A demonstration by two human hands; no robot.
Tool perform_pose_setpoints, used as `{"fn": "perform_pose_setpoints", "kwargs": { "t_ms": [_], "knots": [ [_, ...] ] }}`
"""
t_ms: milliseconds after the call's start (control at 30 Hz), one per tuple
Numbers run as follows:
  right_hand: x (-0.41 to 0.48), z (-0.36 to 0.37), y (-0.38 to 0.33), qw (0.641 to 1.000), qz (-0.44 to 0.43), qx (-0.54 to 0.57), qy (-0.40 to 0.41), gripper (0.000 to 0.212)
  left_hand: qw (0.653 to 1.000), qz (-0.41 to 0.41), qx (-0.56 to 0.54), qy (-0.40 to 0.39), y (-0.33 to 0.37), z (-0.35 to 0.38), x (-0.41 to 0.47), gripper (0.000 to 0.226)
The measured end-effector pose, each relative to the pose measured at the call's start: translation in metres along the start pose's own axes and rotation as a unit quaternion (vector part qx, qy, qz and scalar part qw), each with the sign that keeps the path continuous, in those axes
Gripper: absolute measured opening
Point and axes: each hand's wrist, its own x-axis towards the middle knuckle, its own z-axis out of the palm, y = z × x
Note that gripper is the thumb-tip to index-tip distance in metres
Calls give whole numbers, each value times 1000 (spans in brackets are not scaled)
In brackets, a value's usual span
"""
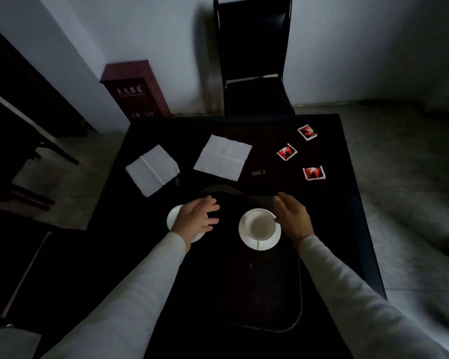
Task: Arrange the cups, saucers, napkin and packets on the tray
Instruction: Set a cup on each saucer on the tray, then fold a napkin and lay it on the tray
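Both forearms, clad in pale grey long fabric sleeves [140, 281], reach forward. Left hand [196, 218]: palm down, fingers straight, slightly spread. Right hand [293, 221]: turned on edge, palm inward, fingers straight and together.

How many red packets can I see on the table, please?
3 red packets, all on the table's far right part, off the tray: one by the far edge, one left of it and nearer, one nearest the person. More could hide in the dark.

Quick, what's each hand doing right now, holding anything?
Left hand: open, fingers straight, over the empty white saucer, gripping nothing.
Right hand: open, beside the white cup on its saucer, gripping nothing.
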Motion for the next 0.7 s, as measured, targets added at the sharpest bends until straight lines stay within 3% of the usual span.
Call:
{"fn": "perform_pose_setpoints", "kwargs": {
  "t_ms": [200,333,500,700],
  "knots": [
    [38,21,-47,993,-69,-92,-12,44,992,71,106,14,54,-46,54,20],
    [77,42,-57,984,-76,-159,-19,47,962,142,232,2,76,-65,121,10],
    [146,71,-55,961,-86,-262,4,47,912,189,364,-17,90,-74,214,30],
    [228,104,-48,953,-64,-291,49,49,919,133,370,1,84,-70,315,52]
  ]
}}
